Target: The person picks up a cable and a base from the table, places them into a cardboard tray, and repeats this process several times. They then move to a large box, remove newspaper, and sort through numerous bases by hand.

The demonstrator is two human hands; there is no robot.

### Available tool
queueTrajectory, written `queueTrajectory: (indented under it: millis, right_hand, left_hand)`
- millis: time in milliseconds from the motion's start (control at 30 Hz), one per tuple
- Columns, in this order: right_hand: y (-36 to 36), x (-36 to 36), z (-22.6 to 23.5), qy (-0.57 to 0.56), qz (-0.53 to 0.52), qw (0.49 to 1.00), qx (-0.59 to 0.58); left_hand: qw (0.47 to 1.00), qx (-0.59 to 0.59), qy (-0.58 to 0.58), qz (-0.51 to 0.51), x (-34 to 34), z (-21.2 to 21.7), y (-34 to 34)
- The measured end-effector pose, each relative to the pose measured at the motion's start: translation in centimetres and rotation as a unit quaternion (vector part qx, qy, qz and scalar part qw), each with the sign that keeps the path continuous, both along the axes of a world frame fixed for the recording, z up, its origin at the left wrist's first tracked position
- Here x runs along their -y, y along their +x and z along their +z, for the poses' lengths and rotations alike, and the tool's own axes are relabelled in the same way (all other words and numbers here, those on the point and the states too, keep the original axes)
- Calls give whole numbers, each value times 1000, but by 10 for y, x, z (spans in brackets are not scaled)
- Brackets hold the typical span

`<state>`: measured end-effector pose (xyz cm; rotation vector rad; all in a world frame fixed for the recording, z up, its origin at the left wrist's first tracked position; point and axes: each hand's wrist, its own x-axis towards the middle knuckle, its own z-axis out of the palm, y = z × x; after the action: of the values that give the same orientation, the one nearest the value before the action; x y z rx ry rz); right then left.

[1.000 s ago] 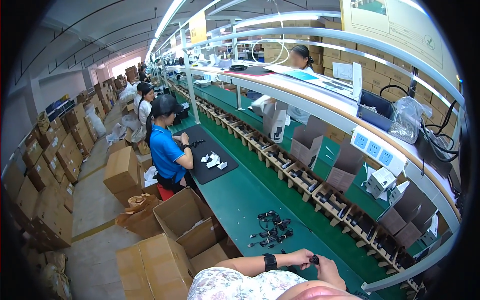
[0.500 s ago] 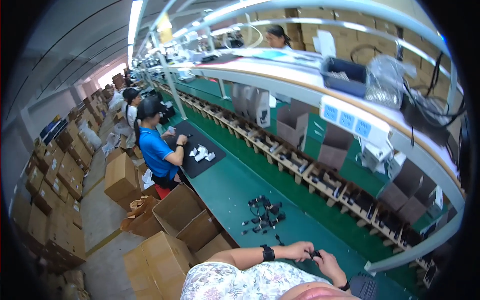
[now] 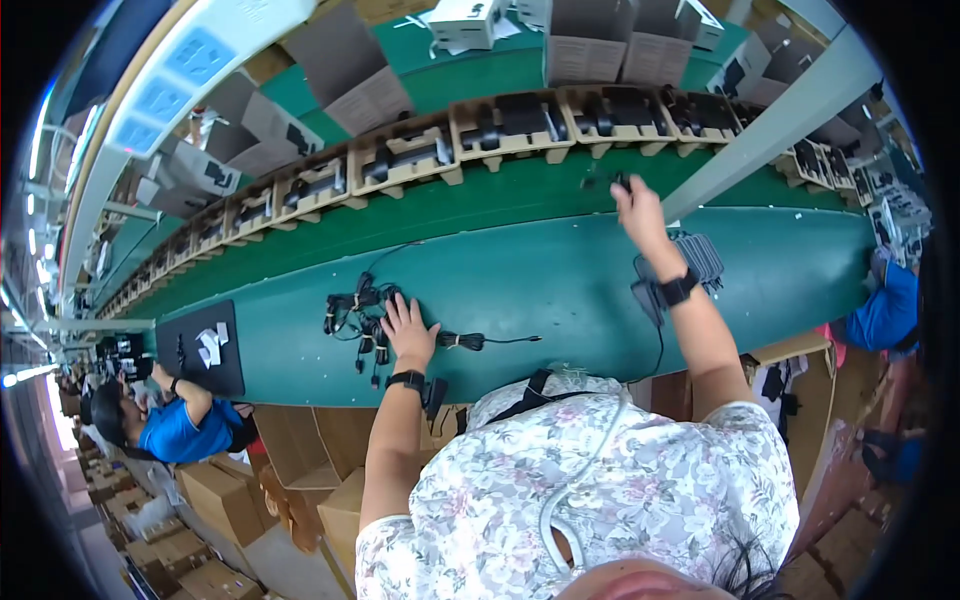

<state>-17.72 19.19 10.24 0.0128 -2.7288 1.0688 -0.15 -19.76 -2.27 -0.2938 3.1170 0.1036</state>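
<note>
My left hand [image 3: 408, 332] lies with fingers spread on a pile of bundled black cables [image 3: 345, 312] on the green work surface [image 3: 530, 270]. One tied black cable [image 3: 465, 341] sticks out to the right beside that hand, its plug end pointing right. My right hand [image 3: 640, 212] is stretched forward over the darker green strip, fingers closed on a small black thing [image 3: 622, 183]. Motion blurs this thing, so its kind cannot be made out. Just beyond it stands a row of cardboard trays [image 3: 513, 143] with black parts in them.
A slanting metal post [image 3: 770, 125] rises to the right of my right hand. Black ribbed pieces [image 3: 697, 258] are stacked near my right forearm. At far left, a person in blue [image 3: 190, 430] works at a black mat [image 3: 228, 350]. Open boxes [image 3: 345, 70] stand behind the trays.
My view has swung right and down. My hands, together around a small black thing before, are now apart: the left on the cable pile, the right reaching forward near the trays.
</note>
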Motion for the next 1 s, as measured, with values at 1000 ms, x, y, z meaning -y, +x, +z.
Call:
queueTrajectory:
  millis: [1000]
  right_hand:
    - [-216, 52, -41, 76, -169, 983, -17]
  left_hand:
    - [963, 41, 187, -187, -50, 38, 45]
